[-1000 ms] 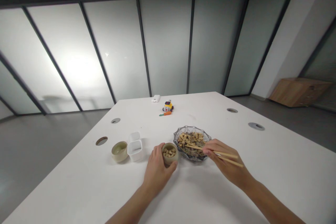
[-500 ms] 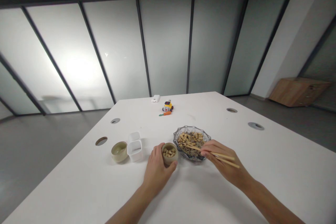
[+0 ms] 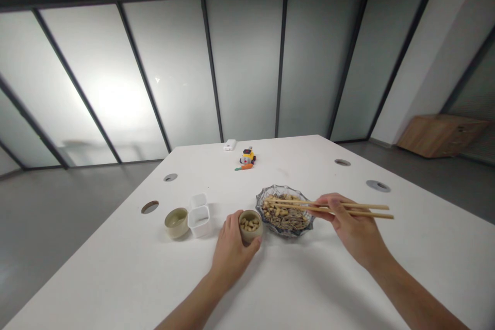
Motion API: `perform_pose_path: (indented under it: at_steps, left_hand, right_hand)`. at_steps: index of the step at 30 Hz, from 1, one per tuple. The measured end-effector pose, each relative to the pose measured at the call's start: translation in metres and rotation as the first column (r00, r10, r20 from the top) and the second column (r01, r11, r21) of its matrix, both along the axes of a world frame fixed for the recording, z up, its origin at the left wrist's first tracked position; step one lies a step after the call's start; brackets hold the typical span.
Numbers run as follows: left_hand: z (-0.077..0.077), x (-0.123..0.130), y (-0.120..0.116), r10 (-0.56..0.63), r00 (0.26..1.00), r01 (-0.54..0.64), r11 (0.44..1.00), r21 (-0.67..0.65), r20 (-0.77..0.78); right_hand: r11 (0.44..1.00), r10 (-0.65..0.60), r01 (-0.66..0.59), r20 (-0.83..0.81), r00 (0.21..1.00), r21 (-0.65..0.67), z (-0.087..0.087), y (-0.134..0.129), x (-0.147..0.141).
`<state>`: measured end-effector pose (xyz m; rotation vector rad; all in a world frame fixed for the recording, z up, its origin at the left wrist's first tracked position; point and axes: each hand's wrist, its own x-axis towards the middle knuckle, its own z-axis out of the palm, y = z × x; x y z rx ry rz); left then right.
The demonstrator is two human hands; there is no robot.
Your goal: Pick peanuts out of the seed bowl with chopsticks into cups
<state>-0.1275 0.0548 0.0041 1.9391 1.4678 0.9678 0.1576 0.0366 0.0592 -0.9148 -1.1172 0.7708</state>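
My left hand (image 3: pixel 235 244) is wrapped round a small beige cup (image 3: pixel 249 234) standing on the white table. Several peanuts (image 3: pixel 249 224) lie inside that cup. In my right hand (image 3: pixel 351 227) is a pair of wooden chopsticks (image 3: pixel 348 209), held nearly level with their tips over the left part of a glass bowl (image 3: pixel 270 189). The bowl is faceted and holds unshelled peanuts mixed with striped sunflower seeds (image 3: pixel 290 219). Whether anything is pinched between the tips is too small to tell.
Left of my left hand stand a second beige cup (image 3: pixel 176 224) and two white plastic containers (image 3: pixel 200 220). Farther back on the table (image 3: pixel 301 165) are a toy carrot (image 3: pixel 244 167), a yellow toy vehicle (image 3: pixel 248 156) and a white box-like device (image 3: pixel 230 145). Round holes pierce the tabletop.
My right hand has moved right and slightly up, and the chopsticks now lie flatter, with their tips higher in the bowl's left part. My left hand stays on the cup.
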Motion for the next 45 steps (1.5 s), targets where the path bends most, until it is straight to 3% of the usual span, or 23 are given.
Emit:
perform_pose_path:
  at_steps: [6, 13, 24, 35, 41, 45]
  left_hand:
    - [-0.001, 0.0, 0.001, 0.003, 1.0, -0.003, 1.0, 0.018, 0.019]
    - [-0.002, 0.001, 0.003, 0.011, 1.0, -0.011, 1.0, 0.011, -0.004]
    - [0.002, 0.001, -0.001, 0.015, 1.0, -0.015, 1.0, -0.012, -0.018]
    - [0.004, 0.0, -0.002, 0.002, 1.0, -0.002, 1.0, 0.003, -0.001]
    - [0.005, -0.001, -0.004, -0.016, 1.0, 0.015, 0.999, 0.032, 0.022]
    - [0.0, 0.0, 0.0, -0.004, 1.0, 0.004, 0.999, 0.032, 0.002]
  right_hand:
    - [0.985, 0.068, -0.138, -0.504, 0.861, -0.103, 0.014, -0.006, -0.008]
    - [0.938, 0.039, -0.279, -0.738, 0.674, -0.206, 0.025, -0.015, -0.017]
    - [0.946, 0.187, -0.315, -0.673, 0.715, -0.071, 0.026, -0.019, -0.017]
    - [0.91, 0.399, -0.408, -0.415, 0.817, 0.072, 0.031, -0.029, -0.018]
    - [0.91, 0.4, -0.411, -0.361, 0.842, 0.051, 0.032, -0.031, -0.02]
    - [0.962, 0.255, -0.272, -0.294, 0.921, -0.017, 0.026, -0.025, -0.022]
